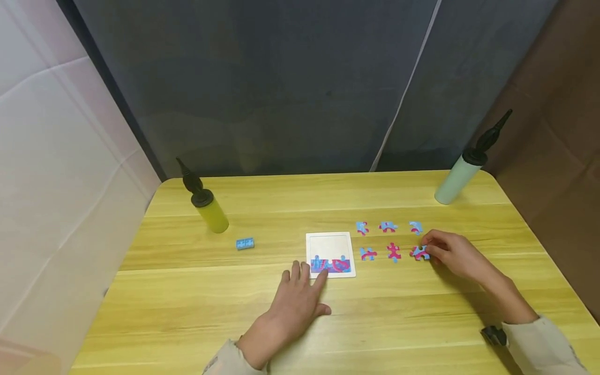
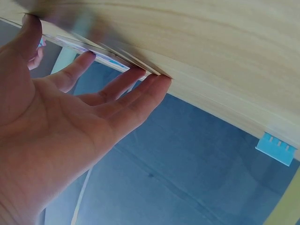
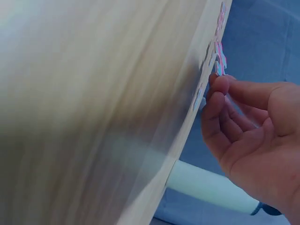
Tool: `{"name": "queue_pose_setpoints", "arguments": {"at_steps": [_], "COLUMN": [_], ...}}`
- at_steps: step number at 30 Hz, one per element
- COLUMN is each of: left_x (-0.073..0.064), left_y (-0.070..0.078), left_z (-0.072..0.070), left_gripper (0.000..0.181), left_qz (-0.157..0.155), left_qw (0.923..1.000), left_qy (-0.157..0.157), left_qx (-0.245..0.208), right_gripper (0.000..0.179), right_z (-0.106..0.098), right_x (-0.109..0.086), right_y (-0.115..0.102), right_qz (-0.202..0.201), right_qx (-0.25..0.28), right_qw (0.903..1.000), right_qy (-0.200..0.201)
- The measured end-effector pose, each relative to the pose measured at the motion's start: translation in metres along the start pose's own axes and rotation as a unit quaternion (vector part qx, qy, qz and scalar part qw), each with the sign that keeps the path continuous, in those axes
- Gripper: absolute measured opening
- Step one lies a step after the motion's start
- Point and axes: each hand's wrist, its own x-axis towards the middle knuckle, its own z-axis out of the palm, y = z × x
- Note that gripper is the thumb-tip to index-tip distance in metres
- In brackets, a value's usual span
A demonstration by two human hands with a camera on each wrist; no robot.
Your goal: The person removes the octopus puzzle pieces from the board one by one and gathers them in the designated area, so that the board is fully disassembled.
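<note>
My right hand [image 1: 452, 253] pinches a blue and pink jigsaw piece [image 1: 419, 253] between thumb and fingertips, at the right end of the nearer row of pieces. In the right wrist view the same puzzle piece [image 3: 219, 58] is tilted off the tabletop. With fingers spread, my left hand [image 1: 296, 302] rests at the lower left of a white square puzzle frame [image 1: 328, 245]. Its index fingertip touches the frame's lower edge. Joined purple, blue and pink pieces [image 1: 342, 266] fill the bottom strip of the frame; the upper part shows bare white board.
Several loose jigsaw pieces [image 1: 388, 226] lie in two rows right of the frame. A light blue toy brick [image 1: 245, 244] sits to the left. A yellow hand pump [image 1: 213, 214] stands back left, a pale green pump [image 1: 455, 182] back right. A dark cloth hangs behind the table.
</note>
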Motion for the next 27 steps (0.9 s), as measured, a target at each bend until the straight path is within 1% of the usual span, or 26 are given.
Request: {"name": "queue_pose_setpoints", "arguments": {"at_steps": [3, 10, 18, 27], "left_x": [-0.0004, -0.0002, -0.0009, -0.0006], "left_y": [-0.0005, -0.0011, -0.0008, -0.0006], "left_z": [-0.0003, -0.0009, -0.0008, 0.0009], "left_gripper": [0.079, 0.079, 0.078, 0.078], "left_qz": [-0.002, -0.002, -0.001, 0.003], "left_qw": [1.0000, 1.0000, 1.0000, 1.0000], "left_qy": [-0.002, -0.003, 0.001, 0.004], "left_qx": [-0.003, 0.001, -0.003, -0.002], "right_gripper": [0.013, 0.011, 0.010, 0.008], "right_z": [-0.0021, -0.0051, -0.0018, 0.0004], "right_x": [0.0000, 0.0039, 0.0089, 0.0087], "right_y": [0.0021, 0.0054, 0.0061, 0.0051], "right_qz": [0.007, 0.003, -0.001, 0.005], "right_qx": [-0.006, -0.072, -0.077, -0.074], "right_qw": [0.9999, 0.9974, 0.9970, 0.9971], "right_qy": [-0.006, 0.008, -0.006, -0.015]}}
